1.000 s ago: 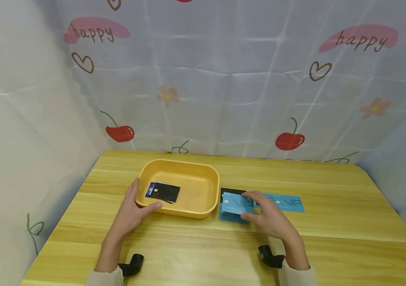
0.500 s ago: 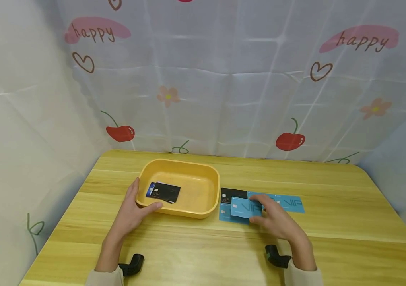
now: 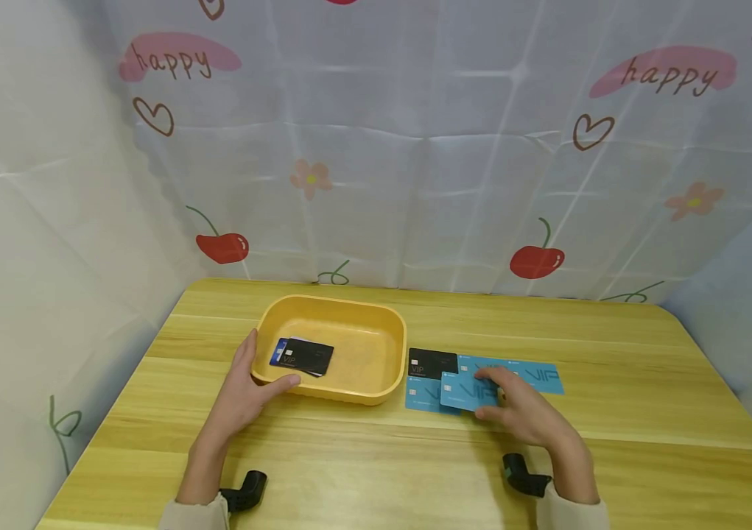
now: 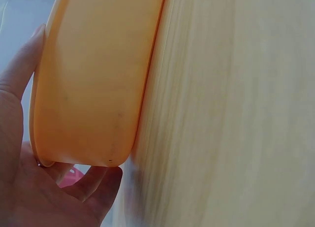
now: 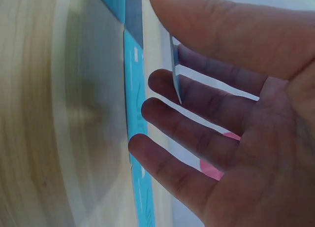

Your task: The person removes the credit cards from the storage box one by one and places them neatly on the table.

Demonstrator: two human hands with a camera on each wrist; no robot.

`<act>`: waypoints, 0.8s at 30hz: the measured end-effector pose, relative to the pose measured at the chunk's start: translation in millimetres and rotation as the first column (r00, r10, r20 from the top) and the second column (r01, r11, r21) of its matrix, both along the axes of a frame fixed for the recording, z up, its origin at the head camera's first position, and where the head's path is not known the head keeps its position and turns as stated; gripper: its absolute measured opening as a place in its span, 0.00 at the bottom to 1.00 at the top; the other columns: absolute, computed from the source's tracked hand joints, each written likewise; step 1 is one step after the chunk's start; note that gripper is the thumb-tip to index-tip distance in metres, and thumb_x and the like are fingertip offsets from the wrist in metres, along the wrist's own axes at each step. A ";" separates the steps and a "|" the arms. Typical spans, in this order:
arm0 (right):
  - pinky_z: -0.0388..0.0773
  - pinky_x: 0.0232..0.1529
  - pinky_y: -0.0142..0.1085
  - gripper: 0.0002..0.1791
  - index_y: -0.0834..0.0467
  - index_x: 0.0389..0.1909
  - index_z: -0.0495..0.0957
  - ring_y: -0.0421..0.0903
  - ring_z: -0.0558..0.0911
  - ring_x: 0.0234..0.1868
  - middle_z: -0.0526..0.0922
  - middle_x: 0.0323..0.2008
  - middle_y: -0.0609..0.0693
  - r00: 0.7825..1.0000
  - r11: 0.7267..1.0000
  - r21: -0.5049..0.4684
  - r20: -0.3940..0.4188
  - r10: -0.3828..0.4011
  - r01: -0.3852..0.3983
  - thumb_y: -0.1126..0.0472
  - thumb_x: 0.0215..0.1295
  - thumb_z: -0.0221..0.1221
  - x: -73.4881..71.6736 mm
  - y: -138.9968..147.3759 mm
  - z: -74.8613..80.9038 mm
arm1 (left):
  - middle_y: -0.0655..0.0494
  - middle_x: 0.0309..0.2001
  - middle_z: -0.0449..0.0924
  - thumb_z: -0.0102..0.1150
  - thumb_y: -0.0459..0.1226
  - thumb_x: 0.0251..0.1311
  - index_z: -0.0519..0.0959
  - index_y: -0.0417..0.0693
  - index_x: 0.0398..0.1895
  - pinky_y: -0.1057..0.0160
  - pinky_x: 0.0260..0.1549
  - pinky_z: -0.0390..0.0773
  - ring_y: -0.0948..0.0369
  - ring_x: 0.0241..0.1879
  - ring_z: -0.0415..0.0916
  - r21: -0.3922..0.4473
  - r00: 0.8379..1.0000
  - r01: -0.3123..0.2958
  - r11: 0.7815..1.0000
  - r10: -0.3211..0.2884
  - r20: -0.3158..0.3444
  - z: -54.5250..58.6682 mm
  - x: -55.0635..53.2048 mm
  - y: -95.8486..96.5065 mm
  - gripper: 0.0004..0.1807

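Note:
My right hand [image 3: 524,412] pinches a light blue VIP card [image 3: 458,394] between thumb and fingers. In the head view it overlaps the cards on the table; in the right wrist view the held card [image 5: 175,72] shows edge-on, apart from the blue row below. Under and around it lie a black VIP card [image 3: 434,362], a blue card [image 3: 420,399] and more blue cards [image 3: 540,377] to the right. My left hand [image 3: 238,394] grips the left end of a yellow plastic basin [image 3: 349,396], thumb at the near rim and fingers around its outer wall [image 4: 93,89].
Inside the basin, a black VIP card [image 3: 309,357] lies over a blue card [image 3: 278,352], left of its middle. The wooden table [image 3: 362,471] ends at a patterned curtain [image 3: 376,213] at the back. Each wrist carries a black mount [image 3: 524,477].
My right hand has moved right and slightly nearer with the blue card, baring the black card and the blue card's left part. My left hand and the basin have stayed put.

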State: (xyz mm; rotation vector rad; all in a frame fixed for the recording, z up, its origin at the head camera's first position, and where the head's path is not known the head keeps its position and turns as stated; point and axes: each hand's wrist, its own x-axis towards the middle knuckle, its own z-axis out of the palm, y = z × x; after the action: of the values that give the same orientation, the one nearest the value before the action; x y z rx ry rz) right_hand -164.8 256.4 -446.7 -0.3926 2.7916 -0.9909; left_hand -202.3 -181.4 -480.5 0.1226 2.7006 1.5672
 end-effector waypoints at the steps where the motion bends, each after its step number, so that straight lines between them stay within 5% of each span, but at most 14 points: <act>1: 0.68 0.59 0.59 0.28 0.68 0.60 0.73 0.66 0.69 0.63 0.72 0.61 0.66 1.000 1.000 0.007 0.003 -0.002 0.002 0.62 0.61 0.68 0.4 1.2 -0.5 | 0.41 0.78 0.35 0.73 0.52 0.52 0.35 0.41 0.79 0.38 0.68 0.47 0.43 0.75 0.37 0.000 1.000 0.000 1.000 0.000 0.000 0.0 -0.2 0.2 0.66; 9: 0.69 0.57 0.60 0.26 0.65 0.58 0.76 0.65 0.70 0.60 0.72 0.58 0.64 1.000 1.000 0.028 0.010 -0.002 0.002 0.61 0.60 0.69 3.1 8.0 -2.5 | 0.41 0.78 0.35 0.73 0.52 0.52 0.35 0.41 0.79 0.37 0.68 0.47 0.43 0.75 0.38 0.000 1.000 0.004 1.000 -0.004 -0.004 -0.1 -0.9 1.0 0.66; 18: 0.69 0.41 0.45 0.28 0.62 0.57 0.78 0.52 0.67 0.44 0.68 0.42 0.54 1.000 0.998 0.061 -0.014 -0.006 0.007 0.59 0.55 0.72 5.9 17.5 -6.1 | 0.42 0.78 0.34 0.73 0.53 0.53 0.35 0.42 0.79 0.37 0.68 0.47 0.43 0.75 0.37 -0.006 1.000 -0.001 1.000 0.001 0.005 0.1 0.3 0.6 0.66; 24: 0.70 0.41 0.46 0.27 0.62 0.55 0.78 0.53 0.67 0.43 0.68 0.42 0.55 1.000 0.995 0.099 0.006 -0.024 0.023 0.60 0.55 0.73 4.2 21.7 -9.6 | 0.41 0.78 0.34 0.73 0.53 0.53 0.34 0.42 0.79 0.37 0.68 0.47 0.42 0.75 0.37 -0.008 1.000 -0.003 1.000 0.004 0.010 0.9 0.9 0.7 0.66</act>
State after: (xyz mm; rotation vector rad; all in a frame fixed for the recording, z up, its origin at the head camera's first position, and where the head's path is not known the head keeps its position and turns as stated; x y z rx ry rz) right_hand -160.6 278.1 -456.3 -0.3425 2.8310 -0.8526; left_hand -201.4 -180.7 -479.6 0.1100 2.7010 1.5539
